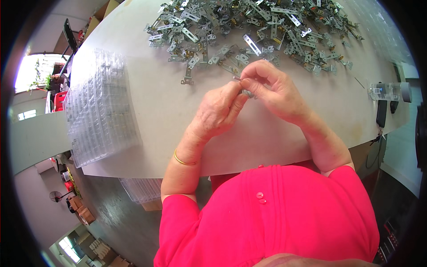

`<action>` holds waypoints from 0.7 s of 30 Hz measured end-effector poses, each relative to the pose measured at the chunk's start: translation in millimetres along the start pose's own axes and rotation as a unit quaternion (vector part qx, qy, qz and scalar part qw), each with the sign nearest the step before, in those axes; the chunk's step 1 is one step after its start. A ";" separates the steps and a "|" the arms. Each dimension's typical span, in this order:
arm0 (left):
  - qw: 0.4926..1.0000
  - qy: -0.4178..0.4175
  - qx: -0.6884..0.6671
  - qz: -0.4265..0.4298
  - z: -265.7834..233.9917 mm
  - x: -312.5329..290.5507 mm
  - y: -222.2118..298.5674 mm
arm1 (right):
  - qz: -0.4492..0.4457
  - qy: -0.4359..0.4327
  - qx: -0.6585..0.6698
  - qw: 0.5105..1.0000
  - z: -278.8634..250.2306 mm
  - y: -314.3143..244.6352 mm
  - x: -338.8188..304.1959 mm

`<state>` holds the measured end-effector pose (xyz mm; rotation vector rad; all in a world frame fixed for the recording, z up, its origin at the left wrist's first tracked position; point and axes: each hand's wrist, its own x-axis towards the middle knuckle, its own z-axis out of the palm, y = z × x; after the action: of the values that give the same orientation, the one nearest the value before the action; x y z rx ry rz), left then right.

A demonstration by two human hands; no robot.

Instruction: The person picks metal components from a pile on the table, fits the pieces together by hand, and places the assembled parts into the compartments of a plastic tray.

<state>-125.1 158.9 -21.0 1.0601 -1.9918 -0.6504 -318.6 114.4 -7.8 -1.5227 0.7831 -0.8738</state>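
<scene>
Smooth, pale surface (160, 115) carries heaped, slotted metal brackets (252, 45); left hand (218, 109) and right hand (279, 95) pinch a small metal piece (248, 93) between curled fingers (261, 67).

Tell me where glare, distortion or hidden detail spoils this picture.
In the head view, fisheye distortion bows the edge of the table; also in the head view, the bright opening at left is washed out; head view again, reflections whiten the clear plastic trays; and in the head view the left hand and right hand partly hide the metal piece.
</scene>
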 end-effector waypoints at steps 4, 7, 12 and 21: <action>0.998 -0.006 0.057 0.016 1.5 1.6 3.0 | -0.093 0.024 0.029 0.995 5.1 8.1 2.8; 0.995 0.066 0.072 -0.009 3.0 1.7 0.6 | -0.122 0.083 0.035 0.988 5.5 8.0 3.0; 0.987 0.106 0.122 -0.010 2.8 0.4 -1.2 | 0.015 0.046 0.004 0.999 9.5 -4.1 -2.7; 0.991 0.098 0.088 0.007 -8.0 2.4 -0.4 | -0.049 0.054 -0.062 0.995 3.7 -3.3 -0.5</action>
<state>-119.2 156.0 -15.8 1.1659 -1.9080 -0.3522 -315.6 117.0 -4.8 -1.6450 0.8593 -1.0018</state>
